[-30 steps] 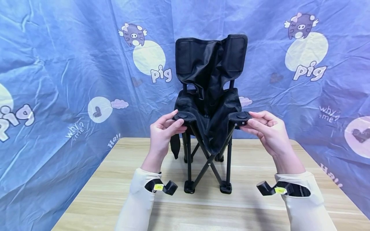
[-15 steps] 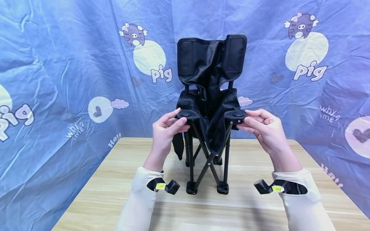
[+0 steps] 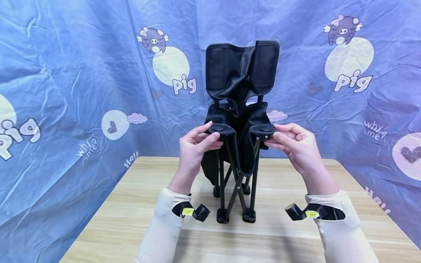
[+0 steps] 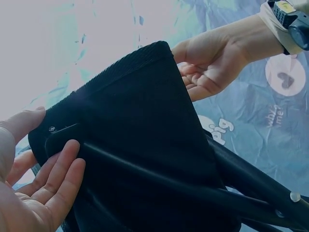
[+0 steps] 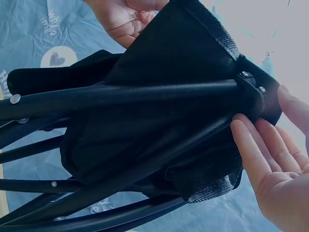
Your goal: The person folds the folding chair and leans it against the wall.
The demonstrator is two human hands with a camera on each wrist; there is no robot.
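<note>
A small black folding chair (image 3: 241, 157) stands on the table, its fabric seat sagging in a deep fold between two front corners. My left hand (image 3: 197, 148) pinches the left front corner (image 3: 222, 129), thumb at the front and fingers at the side and below. On the opposite side my right hand (image 3: 296, 146) pinches the right front corner (image 3: 263, 129) in the same way. Both wrist views show the underside fabric (image 4: 145, 125) and black tubes with rivets (image 5: 15, 99) running to the feet. The front legs (image 3: 238, 186) cross in a narrow X.
The wooden table (image 3: 131, 219) carries the chair near its middle. Behind it hangs a blue cloth (image 3: 88, 54) printed with pigs and words. A black strap or cloth flap (image 3: 208, 170) hangs at the chair's left side. Each sleeve bears a wrist camera (image 3: 200, 212).
Both hands have moved toward each other with the front corners. The chair has become narrower, its feet are closer together, and the seat fold is deeper.
</note>
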